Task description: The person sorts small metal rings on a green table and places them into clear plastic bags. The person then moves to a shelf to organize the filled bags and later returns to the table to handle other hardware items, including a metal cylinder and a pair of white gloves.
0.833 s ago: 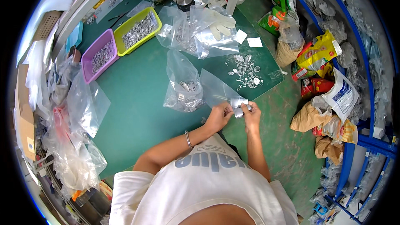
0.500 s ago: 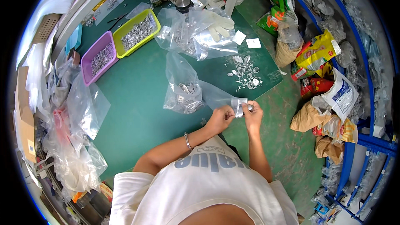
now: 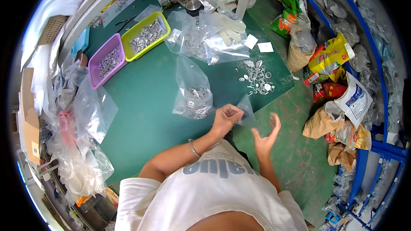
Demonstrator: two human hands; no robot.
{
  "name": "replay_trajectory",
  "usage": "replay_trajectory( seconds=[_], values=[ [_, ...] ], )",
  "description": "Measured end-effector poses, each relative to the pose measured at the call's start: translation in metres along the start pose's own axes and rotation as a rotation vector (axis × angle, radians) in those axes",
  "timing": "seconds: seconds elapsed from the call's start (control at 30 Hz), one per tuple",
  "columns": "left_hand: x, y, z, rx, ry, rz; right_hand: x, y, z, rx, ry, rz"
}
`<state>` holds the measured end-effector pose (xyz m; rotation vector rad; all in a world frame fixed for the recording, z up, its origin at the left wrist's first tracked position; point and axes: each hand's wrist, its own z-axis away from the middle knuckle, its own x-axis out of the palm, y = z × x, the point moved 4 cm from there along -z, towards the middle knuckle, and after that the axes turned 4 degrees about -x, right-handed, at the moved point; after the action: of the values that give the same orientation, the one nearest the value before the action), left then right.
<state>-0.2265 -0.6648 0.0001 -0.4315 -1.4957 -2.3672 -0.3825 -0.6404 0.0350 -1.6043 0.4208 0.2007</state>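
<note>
Near the table's front edge, my left hand (image 3: 227, 120), with a metal bangle on its wrist, is closed in a pinch on a clear plastic bag (image 3: 246, 110). The bag sticks up and out past its fingertips; its lower part is hard to make out. To the right of it, apart from the bag, my right hand (image 3: 266, 137) is open with thumb and fingers spread, holding nothing. Left of my left hand stands a larger clear bag (image 3: 192, 86) with small silvery metal parts in its bottom. Loose silvery rings and oval pieces (image 3: 259, 78) lie in a pile beyond my hands.
Purple (image 3: 102, 83) and yellow-green (image 3: 138, 54) bins hold metal parts on the green table (image 3: 141, 124). A white glove (image 3: 232, 28) lies on plastic bags at the back. Filled sacks (image 3: 323, 122) stand beside a blue rack (image 3: 387, 107) at right. Plastic bags (image 3: 81, 162) hang at left.
My right hand has let go of the plastic bag and opened, moving a little right and down. My left hand keeps its pinch. The silvery bag end between my hands no longer shows there.
</note>
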Motion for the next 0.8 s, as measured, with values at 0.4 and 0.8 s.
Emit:
replay_trajectory(
  seconds=[0.4, 0.8],
  values=[
    [0.023, 0.026, 0.032, 0.278, -0.182, -0.256, 0.043, 0.092, 0.036, 0.519, 0.093, -0.411],
    [-0.153, 0.067, -0.054, 0.092, 0.084, -0.616, -0.016, 0.156, 0.097, 0.514, 0.157, -0.135]
  ],
)
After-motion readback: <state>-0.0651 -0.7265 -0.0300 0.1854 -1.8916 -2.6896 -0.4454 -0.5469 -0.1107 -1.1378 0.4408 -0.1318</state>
